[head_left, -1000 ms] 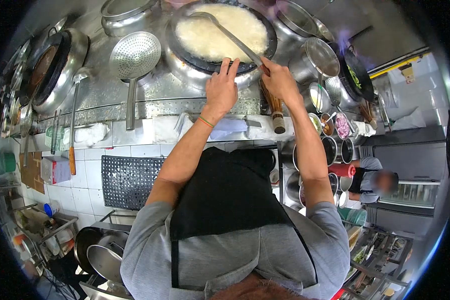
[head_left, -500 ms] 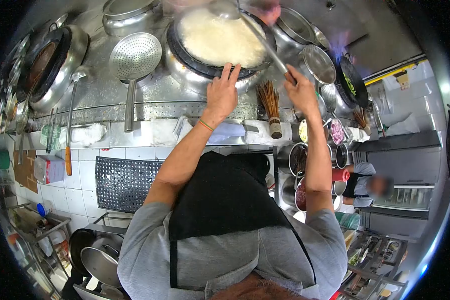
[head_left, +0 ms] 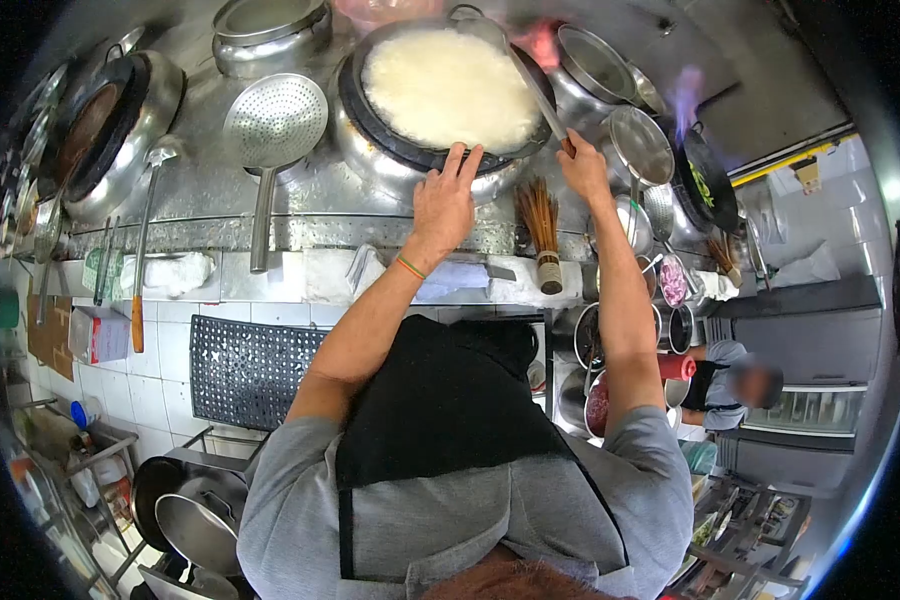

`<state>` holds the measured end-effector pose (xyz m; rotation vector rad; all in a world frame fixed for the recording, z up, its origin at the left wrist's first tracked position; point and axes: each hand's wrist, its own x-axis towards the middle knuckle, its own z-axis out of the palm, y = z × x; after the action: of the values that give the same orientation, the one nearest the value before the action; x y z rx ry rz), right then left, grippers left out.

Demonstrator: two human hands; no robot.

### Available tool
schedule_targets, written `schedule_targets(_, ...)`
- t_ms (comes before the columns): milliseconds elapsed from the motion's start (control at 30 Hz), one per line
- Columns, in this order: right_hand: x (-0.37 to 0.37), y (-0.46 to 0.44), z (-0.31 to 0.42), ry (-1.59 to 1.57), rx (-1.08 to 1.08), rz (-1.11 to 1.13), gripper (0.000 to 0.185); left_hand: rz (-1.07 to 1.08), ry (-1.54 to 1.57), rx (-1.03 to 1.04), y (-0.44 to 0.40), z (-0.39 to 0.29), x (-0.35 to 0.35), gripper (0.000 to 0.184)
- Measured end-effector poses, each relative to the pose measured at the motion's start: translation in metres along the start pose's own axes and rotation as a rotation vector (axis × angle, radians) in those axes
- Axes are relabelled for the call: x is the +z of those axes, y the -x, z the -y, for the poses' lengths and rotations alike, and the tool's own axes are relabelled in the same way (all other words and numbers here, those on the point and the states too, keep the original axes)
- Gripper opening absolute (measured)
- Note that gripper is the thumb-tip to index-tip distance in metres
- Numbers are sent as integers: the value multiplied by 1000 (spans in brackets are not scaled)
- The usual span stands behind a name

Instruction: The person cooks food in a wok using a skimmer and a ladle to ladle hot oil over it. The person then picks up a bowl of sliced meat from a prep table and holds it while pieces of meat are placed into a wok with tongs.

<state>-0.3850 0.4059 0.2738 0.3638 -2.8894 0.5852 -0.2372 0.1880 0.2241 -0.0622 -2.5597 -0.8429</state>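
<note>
A large wok [head_left: 370,112] full of pale, frothy liquid [head_left: 450,85] sits on a steel burner ring. My left hand [head_left: 444,208] is at the wok's near rim, index and middle fingers stretched out and touching it; its thumb is hidden. My right hand [head_left: 585,168] is closed round the wooden end of a long metal ladle [head_left: 538,90]. The ladle slants up and left across the wok's right side, its bowl by the far rim. Below my right hand stands a bamboo wok brush [head_left: 542,235] on the counter edge.
A perforated skimmer [head_left: 275,120] lies left of the wok. Another wok [head_left: 90,130] is at the far left. To the right are a strainer [head_left: 641,145], a wok with green food [head_left: 705,180] near a flame, and ingredient pots [head_left: 587,335]. Another person [head_left: 720,385] stands at the right.
The ladle's bowl has moved from over the liquid to the right, toward the far rim. My right hand has shifted slightly left. My left hand stays at the near rim.
</note>
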Motion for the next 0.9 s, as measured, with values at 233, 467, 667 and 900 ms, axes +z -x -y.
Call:
schedule_targets(233,-18,29,33,-765,413,548,22,-27,-3,-13,1,-2,4,69)
schedule_targets(467,-24,29,32,-1621,795,771,14,-18,-18,-20,2,-3,2,70)
schedule_targets(667,-38,44,33,-1842,818,877,18,13,-37,-20,0,-3,-1,73)
schedule_targets(900,-66,64,42,-1721,659,725,15,17,-41,-11,0,-4,-2,70)
